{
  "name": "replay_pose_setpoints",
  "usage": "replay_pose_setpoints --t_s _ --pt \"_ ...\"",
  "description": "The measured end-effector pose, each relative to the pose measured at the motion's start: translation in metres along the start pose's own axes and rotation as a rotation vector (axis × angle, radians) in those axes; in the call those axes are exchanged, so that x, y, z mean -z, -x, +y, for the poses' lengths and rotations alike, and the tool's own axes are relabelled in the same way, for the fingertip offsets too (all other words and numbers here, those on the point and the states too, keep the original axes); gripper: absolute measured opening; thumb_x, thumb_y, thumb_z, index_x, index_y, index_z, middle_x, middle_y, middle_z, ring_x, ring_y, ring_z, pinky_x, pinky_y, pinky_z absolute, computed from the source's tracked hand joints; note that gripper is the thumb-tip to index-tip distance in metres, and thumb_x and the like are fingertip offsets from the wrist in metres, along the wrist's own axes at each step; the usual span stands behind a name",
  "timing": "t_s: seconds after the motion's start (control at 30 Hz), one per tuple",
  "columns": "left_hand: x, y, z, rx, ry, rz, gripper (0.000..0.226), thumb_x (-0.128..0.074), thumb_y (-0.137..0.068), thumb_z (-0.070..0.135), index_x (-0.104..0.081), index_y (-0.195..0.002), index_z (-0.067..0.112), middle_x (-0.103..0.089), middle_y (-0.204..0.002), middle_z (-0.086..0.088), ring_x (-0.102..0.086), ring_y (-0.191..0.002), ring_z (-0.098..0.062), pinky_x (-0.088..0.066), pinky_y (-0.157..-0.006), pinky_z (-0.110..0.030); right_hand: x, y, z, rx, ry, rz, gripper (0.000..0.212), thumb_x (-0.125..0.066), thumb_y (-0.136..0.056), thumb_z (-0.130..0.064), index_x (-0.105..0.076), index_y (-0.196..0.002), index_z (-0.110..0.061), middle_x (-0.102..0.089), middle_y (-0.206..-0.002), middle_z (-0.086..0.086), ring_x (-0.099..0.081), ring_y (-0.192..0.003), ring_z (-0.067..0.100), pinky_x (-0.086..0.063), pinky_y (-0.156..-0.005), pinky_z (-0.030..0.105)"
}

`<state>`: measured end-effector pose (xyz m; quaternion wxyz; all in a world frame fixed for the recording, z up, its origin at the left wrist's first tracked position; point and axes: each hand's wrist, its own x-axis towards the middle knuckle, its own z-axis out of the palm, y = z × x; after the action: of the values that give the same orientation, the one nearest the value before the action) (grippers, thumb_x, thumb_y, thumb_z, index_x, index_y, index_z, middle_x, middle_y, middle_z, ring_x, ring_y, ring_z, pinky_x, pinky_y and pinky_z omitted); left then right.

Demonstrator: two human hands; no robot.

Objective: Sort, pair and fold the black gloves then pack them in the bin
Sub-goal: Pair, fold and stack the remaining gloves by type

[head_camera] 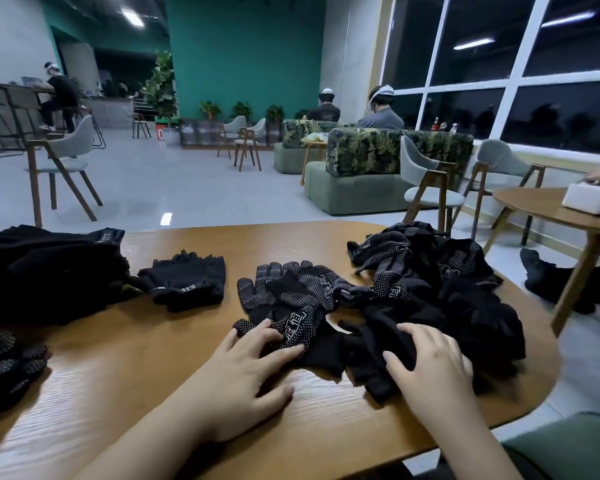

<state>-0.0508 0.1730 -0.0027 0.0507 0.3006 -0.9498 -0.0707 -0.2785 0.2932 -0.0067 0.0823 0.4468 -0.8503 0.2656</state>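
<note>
We're on the black knit glove with white grip dots [291,327], lying flat near the front of the wooden oval table [153,375], at the near edge of the loose unsorted pile of black gloves [430,289]. Long axis runs near-to-far: cuff toward us, fingers pointing away and slightly left.

Left hand [243,372] presses it with spread, nearly straight fingers; no grasp, likely pinning it flat for pairing. Right hand [430,368] curls its fingers into a plain black glove [385,344] beside it, gripping the fabric, probably to pull it free.

A folded fingerless pair [187,282] and a stack of black gloves [49,268] sit left, apparently sorted. We see no bin.
</note>
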Motion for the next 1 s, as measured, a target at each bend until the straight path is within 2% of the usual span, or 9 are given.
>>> replay_pose_setpoints --t_s 0.13,0.23,0.3,0.4,0.47,0.63,0.73,0.87,1.0 --pt "-0.001 -0.010 -0.001 0.022 0.012 -0.001 0.083 0.010 -0.060 0.079 -0.004 -0.139 0.059 -0.001 -0.154 0.023 0.024 -0.139 0.001 0.014 -0.115 -0.034 -0.006 0.003 -0.003 0.003 -0.048 0.051 0.029 -0.067 -0.083 -0.034 -0.062 -0.111 -0.028 -0.060 -0.115 -0.012 -0.049 -0.116 0.018 -0.032 -0.094 0.037" --pt "-0.004 -0.014 -0.002 0.054 -0.010 0.032 0.086 0.010 -0.061 0.079 -0.002 -0.142 0.055 0.011 -0.154 0.022 0.030 -0.137 -0.002 0.016 -0.115 -0.036 -0.012 -0.001 0.003 0.045 -0.040 0.178 0.021 -0.082 -0.068 -0.013 -0.068 -0.078 -0.025 -0.067 -0.079 -0.010 -0.062 -0.084 0.024 -0.034 -0.074 0.036" --pt "-0.008 -0.014 -0.005 0.071 -0.017 0.111 0.083 0.002 -0.068 0.084 -0.009 -0.144 0.051 0.014 -0.153 0.020 0.030 -0.137 -0.003 0.018 -0.114 -0.033 -0.011 -0.003 0.004 0.083 -0.068 0.281 0.023 -0.084 -0.063 -0.007 -0.069 -0.073 -0.021 -0.066 -0.071 -0.009 -0.062 -0.072 0.025 -0.034 -0.070 0.034" --pt "-0.013 -0.012 -0.006 0.024 -0.034 0.338 0.059 -0.026 -0.083 0.066 -0.040 -0.135 0.043 -0.026 -0.153 0.009 -0.002 -0.143 -0.008 0.002 -0.114 -0.035 -0.005 -0.007 0.000 0.132 -0.204 0.387 0.018 -0.079 -0.071 -0.003 -0.070 -0.081 -0.015 -0.066 -0.074 -0.004 -0.059 -0.070 0.024 -0.045 -0.066 0.034" --pt "-0.015 -0.012 0.000 -0.024 0.035 0.485 0.045 -0.041 -0.084 0.054 -0.050 -0.125 0.037 -0.051 -0.135 0.009 -0.026 -0.136 -0.010 -0.013 -0.110 -0.037 -0.002 -0.009 -0.003 0.146 -0.294 0.432 0.013 -0.074 -0.076 -0.001 -0.069 -0.083 -0.011 -0.063 -0.075 -0.003 -0.056 -0.071 0.019 -0.046 -0.065 0.030" --pt "-0.026 -0.017 0.037 -0.231 -0.004 0.518 0.054 -0.048 -0.076 0.063 -0.046 -0.126 0.041 -0.053 -0.129 0.016 -0.041 -0.127 -0.008 -0.026 -0.102 -0.038 0.002 -0.006 -0.010 0.098 -0.460 0.499 0.009 -0.067 -0.082 -0.002 -0.065 -0.087 -0.009 -0.057 -0.079 -0.004 -0.051 -0.070 -0.001 -0.037 -0.066 0.004" --pt "-0.032 -0.022 0.042 -0.268 -0.071 0.507 0.041 -0.045 -0.076 0.065 -0.055 -0.111 0.047 -0.060 -0.116 0.020 -0.051 -0.117 -0.007 -0.030 -0.093 -0.036 0.003 -0.006 -0.008 0.087 -0.455 0.392 0.009 -0.065 -0.084 -0.005 -0.063 -0.088 -0.013 -0.056 -0.081 -0.007 -0.055 -0.076 0.003 -0.038 -0.069 0.008" --pt "-0.028 -0.022 0.038 -0.307 -0.007 0.552 0.019 -0.050 -0.078 0.050 -0.066 -0.082 0.040 -0.063 -0.098 0.021 -0.053 -0.093 -0.006 -0.033 -0.074 -0.028 -0.006 -0.003 -0.003 0.057 -0.261 0.091 0.009 -0.065 -0.086 -0.017 -0.067 -0.093 -0.023 -0.058 -0.090 -0.017 -0.055 -0.098 0.014 -0.044 -0.087 0.036" --pt "-0.018 -0.018 0.041 -0.348 0.083 0.535 0.009 -0.052 -0.085 0.034 -0.061 -0.085 0.031 -0.060 -0.100 0.018 -0.053 -0.078 -0.007 -0.044 -0.064 -0.025 -0.009 0.001 -0.002 0.027 -0.228 0.075 0.012 -0.064 -0.087 -0.019 -0.069 -0.097 -0.022 -0.066 -0.102 -0.011 -0.055 -0.105 0.016 -0.043 -0.092 0.039"
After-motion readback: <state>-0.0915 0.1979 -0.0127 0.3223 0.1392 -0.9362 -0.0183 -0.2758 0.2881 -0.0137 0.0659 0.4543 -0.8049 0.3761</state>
